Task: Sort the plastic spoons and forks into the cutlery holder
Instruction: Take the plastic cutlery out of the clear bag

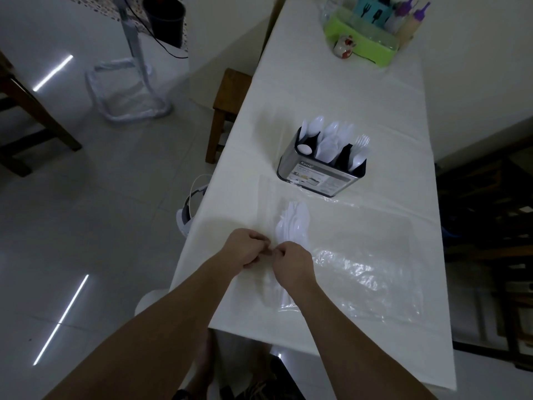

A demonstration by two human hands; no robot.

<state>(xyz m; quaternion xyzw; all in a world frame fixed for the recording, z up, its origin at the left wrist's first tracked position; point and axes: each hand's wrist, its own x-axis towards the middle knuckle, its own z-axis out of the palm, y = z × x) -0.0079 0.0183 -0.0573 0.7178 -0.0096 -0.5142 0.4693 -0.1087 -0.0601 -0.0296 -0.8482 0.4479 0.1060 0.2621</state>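
Both hands meet over the near part of the table (331, 111), which is covered in a white cloth. The left hand (245, 249) and the right hand (292, 264) have their fingers curled and their fingertips almost touching, pinching at a clear plastic bag (360, 269) that lies flat on the cloth; what exactly each pinch holds is too small to tell beyond the plastic film. A bundle of white plastic spoons and forks (292, 223) lies inside the bag just beyond the hands, heads pointing away from the person. Further along the table stands the cutlery holder (320, 174), a metal box with a black divided top, with white spoons (326, 140) upright in its left compartments and white forks (360, 148) in its right one. At the far end sits a green tray (363, 44) with bottles
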